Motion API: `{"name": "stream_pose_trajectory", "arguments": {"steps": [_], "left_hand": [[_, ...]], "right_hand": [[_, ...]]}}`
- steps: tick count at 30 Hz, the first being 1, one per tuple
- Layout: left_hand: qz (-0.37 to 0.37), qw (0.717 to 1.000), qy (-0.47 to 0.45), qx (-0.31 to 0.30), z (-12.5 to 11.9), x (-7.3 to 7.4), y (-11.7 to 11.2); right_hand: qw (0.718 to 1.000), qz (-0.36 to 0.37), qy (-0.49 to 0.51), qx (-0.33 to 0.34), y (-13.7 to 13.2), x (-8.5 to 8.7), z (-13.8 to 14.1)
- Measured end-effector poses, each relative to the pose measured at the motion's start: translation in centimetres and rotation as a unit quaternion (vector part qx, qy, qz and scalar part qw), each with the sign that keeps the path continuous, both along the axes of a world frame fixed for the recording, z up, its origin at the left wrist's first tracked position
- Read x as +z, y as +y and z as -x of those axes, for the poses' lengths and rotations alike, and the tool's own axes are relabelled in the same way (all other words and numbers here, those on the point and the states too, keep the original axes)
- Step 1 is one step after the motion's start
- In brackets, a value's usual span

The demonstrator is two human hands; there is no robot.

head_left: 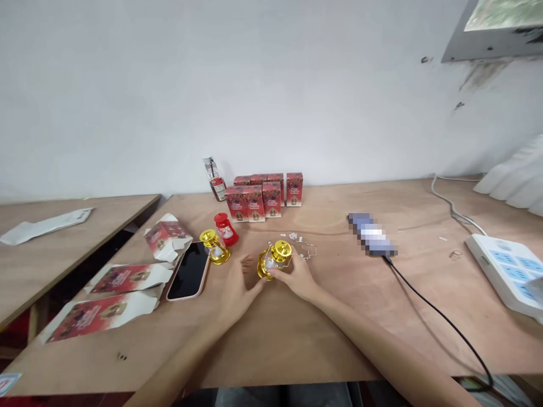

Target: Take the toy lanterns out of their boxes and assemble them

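A small gold lantern (283,249) leans tilted over the table in front of me. My right hand (300,278) grips it from the right, thumb across its near side and fingers partly hidden behind. On the other side, my left hand (235,291) is close to the lantern's base, fingers apart from the thumb; I cannot tell whether the thumb touches it. Thin bent wires (310,250) lie just behind my right hand, near small white tags (292,236). Left of my hands, a second gold lantern (218,252) and a red lantern (226,229) stand upright.
Several red printed boxes (253,204) stand near the wall, beside a small packet (218,186). Flattened cartons (123,278) and a phone (189,271) lie left. At right are a blurred-out device (371,233) with a black cable (432,319) and a power strip (504,271).
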State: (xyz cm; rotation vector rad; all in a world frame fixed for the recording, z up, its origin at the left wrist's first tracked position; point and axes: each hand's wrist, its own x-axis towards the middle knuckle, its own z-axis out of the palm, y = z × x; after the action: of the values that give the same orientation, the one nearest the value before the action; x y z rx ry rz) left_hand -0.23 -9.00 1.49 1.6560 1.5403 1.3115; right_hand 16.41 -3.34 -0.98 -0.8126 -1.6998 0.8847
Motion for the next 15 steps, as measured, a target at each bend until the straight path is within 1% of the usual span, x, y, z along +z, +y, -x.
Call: {"name": "stream_pose_trajectory", "arguments": {"steps": [2, 3, 4, 5, 6, 8, 9, 10, 12, 13, 15], "left_hand": [[-0.079, 0.991, 0.081, 0.069, 2.9, 1.3, -1.1], [-0.121, 0.980, 0.117, 0.105, 4.6, 2.3, -1.4], [-0.158, 0.964, 0.161, 0.142, 6.5, 3.3, -1.6], [-0.177, 0.945, 0.217, 0.168, 8.6, 4.4, -1.7], [-0.175, 0.925, 0.287, 0.179, 10.7, 5.4, -1.5], [-0.119, 0.878, 0.434, 0.161, 14.9, 7.3, -0.6], [-0.085, 0.857, 0.485, 0.149, 16.9, 7.9, 0.0], [-0.063, 0.845, 0.516, 0.123, 18.6, 8.3, 0.8], [-0.041, 0.834, 0.547, 0.058, 21.1, 8.5, 2.3], [-0.036, 0.831, 0.555, 0.025, 22.0, 8.4, 3.1], [-0.044, 0.834, 0.549, -0.011, 22.8, 7.8, 4.5]], "right_hand": [[0.998, -0.008, -0.055, -0.022, -0.3, 0.3, 0.1], [0.996, -0.012, -0.080, -0.040, -0.3, 0.3, 0.1], [0.993, -0.015, -0.100, -0.063, -0.2, 0.1, 0.1], [0.989, -0.019, -0.114, -0.090, -0.1, -0.1, 0.1], [0.985, -0.026, -0.124, -0.120, 0.1, -0.3, 0.1], [0.973, -0.047, -0.129, -0.184, 0.7, -0.9, 0.0], [0.967, -0.060, -0.126, -0.214, 1.0, -1.2, -0.1], [0.961, -0.073, -0.122, -0.239, 1.2, -1.4, -0.2], [0.950, -0.095, -0.111, -0.277, 1.6, -1.6, -0.4], [0.945, -0.106, -0.104, -0.290, 1.6, -1.6, -0.5], [0.939, -0.130, -0.092, -0.304, 1.5, -1.3, -0.6]]}}
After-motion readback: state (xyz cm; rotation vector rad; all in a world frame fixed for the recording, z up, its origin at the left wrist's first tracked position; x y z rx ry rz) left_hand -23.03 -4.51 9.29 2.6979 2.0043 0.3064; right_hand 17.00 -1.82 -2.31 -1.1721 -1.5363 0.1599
